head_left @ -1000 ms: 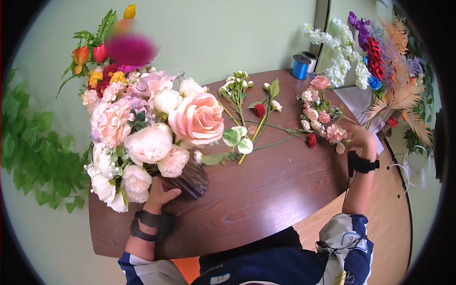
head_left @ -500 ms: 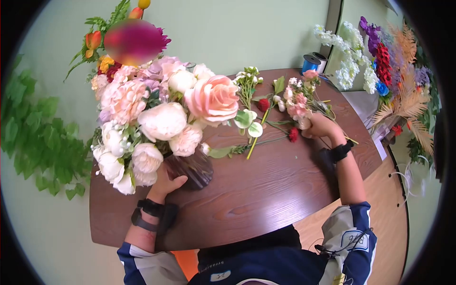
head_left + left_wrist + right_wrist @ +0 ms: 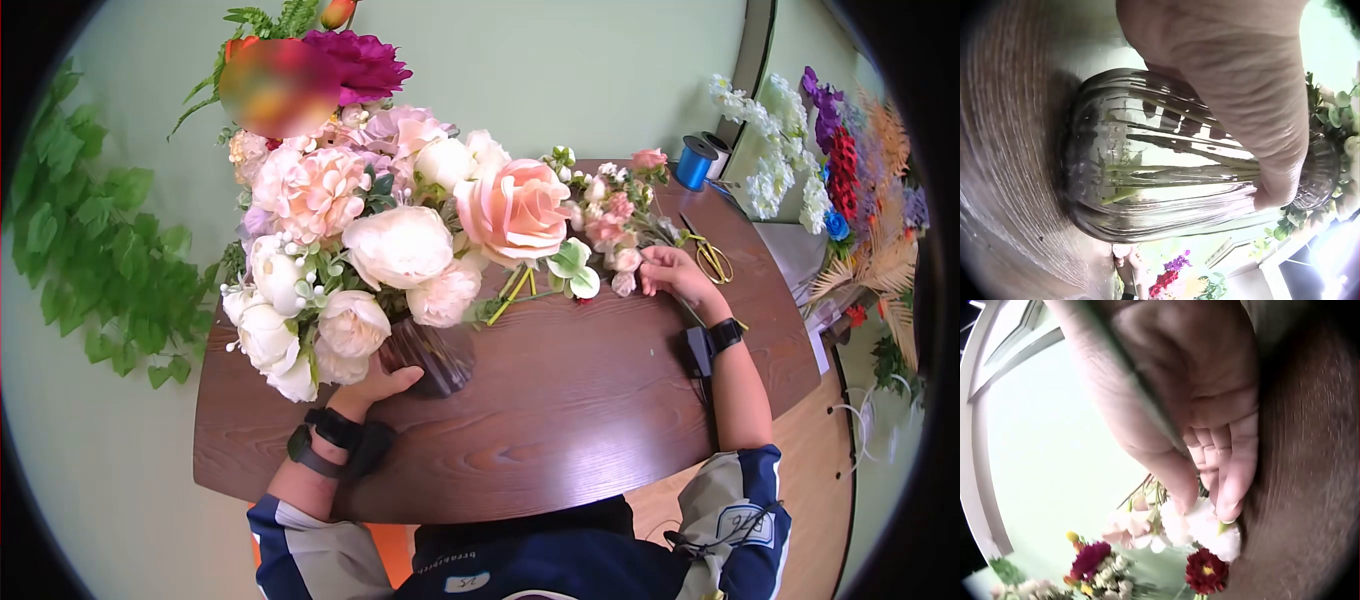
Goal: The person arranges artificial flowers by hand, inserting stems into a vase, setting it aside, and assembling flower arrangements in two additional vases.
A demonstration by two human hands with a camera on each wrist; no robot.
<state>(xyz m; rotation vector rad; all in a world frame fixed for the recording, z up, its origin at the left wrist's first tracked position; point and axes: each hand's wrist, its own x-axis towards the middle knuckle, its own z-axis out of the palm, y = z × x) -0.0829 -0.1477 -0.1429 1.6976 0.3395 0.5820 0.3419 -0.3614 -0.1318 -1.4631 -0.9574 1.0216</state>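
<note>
My left hand (image 3: 372, 388) grips a ribbed clear glass vase (image 3: 432, 358) on the table, thumb across its side. Green stems (image 3: 1185, 172) show through the glass in the left wrist view. From the vase rises a full bouquet of artificial flowers (image 3: 400, 245), white, peach and lilac. My right hand (image 3: 684, 280) pinches a spray of small pink flowers (image 3: 612, 218) low over the table, right of the bouquet. In the right wrist view a green stem (image 3: 1141, 387) crosses the palm, and a dark red flower (image 3: 1207, 570) lies beyond the fingertips.
Gold-handled scissors (image 3: 714, 262) lie behind my right hand. A blue ribbon spool (image 3: 694, 165) stands at the table's back right. More artificial flowers (image 3: 845, 170) fill the right side, and ivy (image 3: 110, 240) hangs on the left wall. Loose stems (image 3: 512, 295) lie beside the bouquet.
My right hand has brought the pink spray leftward, toward the bouquet, uncovering the scissors. The left hand stays on the vase. The head view has shifted.
</note>
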